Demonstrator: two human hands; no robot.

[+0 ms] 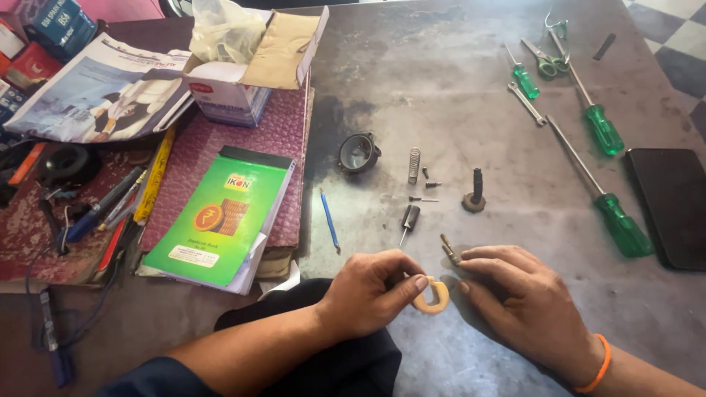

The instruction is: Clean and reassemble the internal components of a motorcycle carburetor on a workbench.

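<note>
my left hand point(368, 294) has its grip pinched on the tan u-shaped ring point(432, 296), just above the tabletop point(456, 125), open end facing up-right toward my right hand point(515, 294), resting flat and unclenched just beside it.

Just beyond the hands, small parts crowd the surface point(441, 73): a spring point(414, 165), loose screws point(424, 190), a short black bit point(409, 218) and an upright black post on a disc point(474, 192). A round black housing point(358, 152) sits to their left. Books point(224, 213) block the left side; green screwdrivers point(614, 217) and a dark phone point(673, 206) block the right. The far middle lies open.
</note>
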